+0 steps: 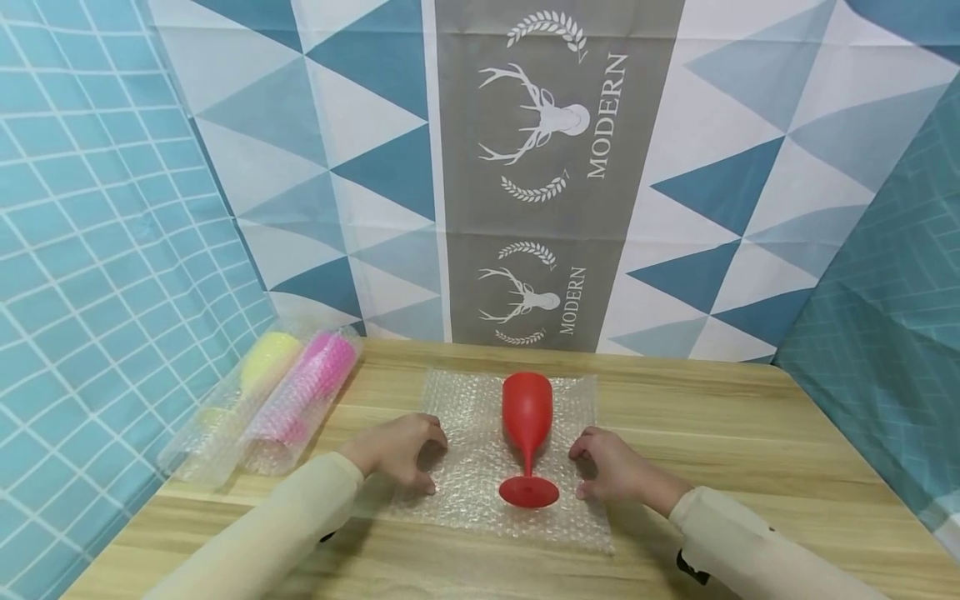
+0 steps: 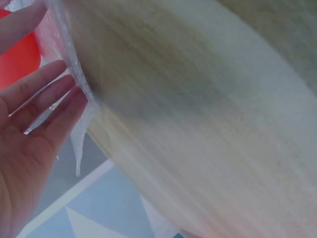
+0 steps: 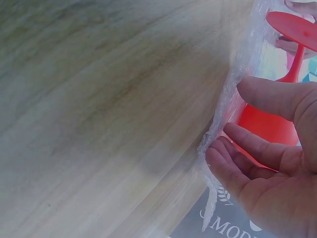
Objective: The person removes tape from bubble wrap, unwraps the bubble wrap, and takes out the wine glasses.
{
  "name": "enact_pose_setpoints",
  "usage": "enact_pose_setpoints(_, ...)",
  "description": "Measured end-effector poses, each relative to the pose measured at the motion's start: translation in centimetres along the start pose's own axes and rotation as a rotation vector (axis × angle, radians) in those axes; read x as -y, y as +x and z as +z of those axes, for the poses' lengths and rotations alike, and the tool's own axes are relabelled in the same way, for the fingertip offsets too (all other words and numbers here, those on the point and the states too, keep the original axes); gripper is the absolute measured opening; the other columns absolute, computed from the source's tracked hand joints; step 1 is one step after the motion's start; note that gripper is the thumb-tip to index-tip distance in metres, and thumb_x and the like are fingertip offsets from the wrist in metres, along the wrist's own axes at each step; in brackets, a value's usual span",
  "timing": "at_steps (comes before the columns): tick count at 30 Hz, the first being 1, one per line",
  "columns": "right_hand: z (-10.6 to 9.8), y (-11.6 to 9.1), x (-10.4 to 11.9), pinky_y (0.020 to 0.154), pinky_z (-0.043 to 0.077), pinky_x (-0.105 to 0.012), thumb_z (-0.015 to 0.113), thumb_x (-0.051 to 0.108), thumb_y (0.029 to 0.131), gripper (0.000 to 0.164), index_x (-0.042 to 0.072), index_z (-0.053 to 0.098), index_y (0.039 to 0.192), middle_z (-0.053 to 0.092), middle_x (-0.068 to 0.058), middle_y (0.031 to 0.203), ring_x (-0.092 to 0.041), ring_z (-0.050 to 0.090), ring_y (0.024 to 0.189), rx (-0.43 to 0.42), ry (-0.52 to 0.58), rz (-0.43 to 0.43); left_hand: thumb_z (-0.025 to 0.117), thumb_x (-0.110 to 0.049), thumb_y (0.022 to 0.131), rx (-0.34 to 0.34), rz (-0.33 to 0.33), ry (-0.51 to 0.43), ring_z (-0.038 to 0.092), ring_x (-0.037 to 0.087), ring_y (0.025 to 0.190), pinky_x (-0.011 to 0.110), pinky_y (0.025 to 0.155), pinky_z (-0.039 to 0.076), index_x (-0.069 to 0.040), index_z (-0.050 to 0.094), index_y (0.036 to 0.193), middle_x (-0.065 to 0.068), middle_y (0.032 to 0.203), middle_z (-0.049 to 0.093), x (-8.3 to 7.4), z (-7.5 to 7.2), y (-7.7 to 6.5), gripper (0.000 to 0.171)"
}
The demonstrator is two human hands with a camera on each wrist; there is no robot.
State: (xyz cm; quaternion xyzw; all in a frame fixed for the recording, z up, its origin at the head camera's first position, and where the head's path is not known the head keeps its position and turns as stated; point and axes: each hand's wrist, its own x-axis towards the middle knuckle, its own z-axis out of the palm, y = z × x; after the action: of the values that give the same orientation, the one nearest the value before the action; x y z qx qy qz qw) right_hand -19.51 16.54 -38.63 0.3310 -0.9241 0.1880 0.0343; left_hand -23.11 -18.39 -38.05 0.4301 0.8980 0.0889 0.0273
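Note:
A red plastic goblet lies on its side on a sheet of bubble wrap, its round foot toward me and its bowl away. My left hand is at the sheet's left edge, fingers and thumb parted, fingertips on the wrap. On the opposite side my right hand has its fingertips at the sheet's right part, beside the goblet's stem. In the left wrist view, relaxed fingers meet the wrap's edge. The right wrist view shows thumb and fingers spread apart along the wrap, with the goblet behind them.
Two bubble-wrapped things, one yellow and one pink, lie side by side at the table's left. The wood-grain table ends against a patterned cloth at the back. Tile-patterned cloth hangs on the left.

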Motion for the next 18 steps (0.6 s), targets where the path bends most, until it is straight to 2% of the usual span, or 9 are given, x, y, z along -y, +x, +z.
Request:
enact_pose_setpoints(4, 0.0, 0.0, 0.0, 0.075, 0.053, -0.029, 0.087, 0.011, 0.062, 0.039, -0.002, 0.068, 0.093, 0.062, -0.006, 0.088, -0.016, 0.057, 0.082, 0.009, 0.005, 0.006, 0.087, -0.033, 0.06, 0.007, 0.002, -0.009, 0.062, 0.014, 0.084, 0.019, 0.076, 0.053, -0.006, 0.07, 0.098, 0.003, 0.093, 0.067, 0.2, -0.1, 0.3, 0.049)
enact_pose_setpoints(11, -0.1, 0.0, -0.1, 0.073, 0.053, -0.028, 0.087, 0.011, 0.061, 0.039, -0.002, 0.068, 0.092, 0.062, -0.006, 0.087, -0.015, 0.057, 0.08, 0.002, 0.006, 0.002, 0.09, -0.035, 0.056, 0.008, -0.003, -0.027, 0.062, 0.015, 0.083, 0.021, 0.077, 0.054, -0.005, 0.069, 0.096, 0.004, 0.092, 0.067, 0.4, -0.3, 0.8, 0.054)
enact_pose_setpoints(16, -0.2, 0.1, -0.2, 0.073, 0.053, -0.028, 0.087, 0.011, 0.06, 0.04, -0.002, 0.068, 0.092, 0.063, -0.006, 0.087, -0.016, 0.057, 0.081, 0.004, 0.004, 0.008, 0.091, -0.034, 0.054, 0.032, -0.035, -0.046, 0.06, 0.015, 0.083, 0.023, 0.076, 0.054, -0.004, 0.068, 0.095, 0.004, 0.092, 0.067, 0.5, -0.7, 1.2, 0.056)
enact_pose_setpoints(18, -0.2, 0.2, -0.2, 0.075, 0.053, -0.03, 0.087, 0.012, 0.061, 0.04, -0.002, 0.068, 0.093, 0.063, -0.006, 0.088, -0.017, 0.058, 0.082, 0.01, 0.006, 0.015, 0.092, -0.035, 0.053, 0.052, -0.067, -0.062, 0.06, 0.015, 0.085, 0.023, 0.078, 0.054, -0.004, 0.068, 0.097, 0.004, 0.094, 0.066, 0.6, -0.8, 1.4, 0.058)
